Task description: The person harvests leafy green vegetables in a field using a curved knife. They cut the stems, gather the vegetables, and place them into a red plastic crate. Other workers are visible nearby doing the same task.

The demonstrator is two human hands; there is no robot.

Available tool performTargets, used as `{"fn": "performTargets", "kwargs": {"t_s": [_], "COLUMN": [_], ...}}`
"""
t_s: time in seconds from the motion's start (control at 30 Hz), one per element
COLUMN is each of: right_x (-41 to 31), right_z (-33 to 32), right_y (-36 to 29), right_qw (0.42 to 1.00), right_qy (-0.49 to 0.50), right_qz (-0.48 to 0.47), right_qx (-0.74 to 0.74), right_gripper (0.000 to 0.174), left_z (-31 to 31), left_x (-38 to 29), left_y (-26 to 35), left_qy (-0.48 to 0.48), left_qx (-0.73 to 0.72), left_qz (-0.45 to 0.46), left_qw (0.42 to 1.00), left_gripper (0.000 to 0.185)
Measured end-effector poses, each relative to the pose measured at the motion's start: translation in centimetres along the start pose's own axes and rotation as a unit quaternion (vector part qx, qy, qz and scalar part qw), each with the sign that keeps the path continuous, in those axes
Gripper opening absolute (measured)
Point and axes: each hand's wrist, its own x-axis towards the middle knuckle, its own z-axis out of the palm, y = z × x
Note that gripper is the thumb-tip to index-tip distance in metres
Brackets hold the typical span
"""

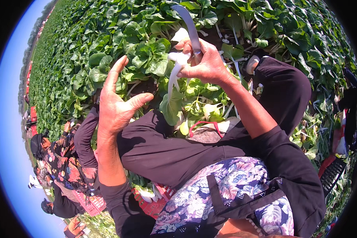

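Note:
My right hand (206,64) grips a curved harvesting knife (191,26), its blade pointing up and away from me. Pinched in the same hand, between thumb and fingers, are white leaf stalks (173,76) with a green leaf (171,108) hanging from them. To the left, my left hand (114,104) is raised with nothing in it, its thumb spread from the fingers. Beyond both hands grow leafy green vegetables (150,58), which look like bok choy. Loose trimmed leaves (206,93) lie on the ground below my right hand.
A red plastic crate (150,205) holding pale-stemmed vegetables stands by my left side. Co-workers (62,154) sit or bend at the left, near a pink crate (90,205). A dark crate (333,174) lies at the right. More red crates (33,114) line the far field edge.

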Motion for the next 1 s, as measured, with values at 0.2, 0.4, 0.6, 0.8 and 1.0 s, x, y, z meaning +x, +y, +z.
{"fn": "performTargets", "kwargs": {"t_s": [0.2,0.4,0.6,0.8,1.0], "right_x": [-1.6,-1.4,-1.5,-0.9,-1.0], "right_z": [2.8,1.0,0.4,-0.8,-4.8], "right_y": [-2.4,-2.9,-1.5,1.4,3.1], "right_qw": [1.0,0.992,0.992,0.925,0.889], "right_qy": [0.0,-0.079,-0.116,0.033,0.076], "right_qz": [0.008,0.095,0.02,-0.215,0.137], "right_qx": [0.021,0.002,-0.039,-0.311,-0.43], "right_gripper": [0.054,0.041,0.023,0.016,0.034], "left_z": [9.4,8.4,8.6,8.6,9.1], "left_x": [-0.7,-1.2,-1.6,-1.8,-2.8], "left_y": [0.7,-1.2,-1.0,-2.1,-2.6], "left_qy": [0.015,-0.053,-0.105,-0.221,-0.17], "left_qx": [-0.293,-0.369,-0.539,-0.603,-0.69], "left_qz": [-0.089,-0.152,-0.22,-0.286,-0.258], "left_qw": [0.952,0.915,0.806,0.711,0.655], "left_gripper": [0.093,0.054,0.057,0.062,0.069]}}
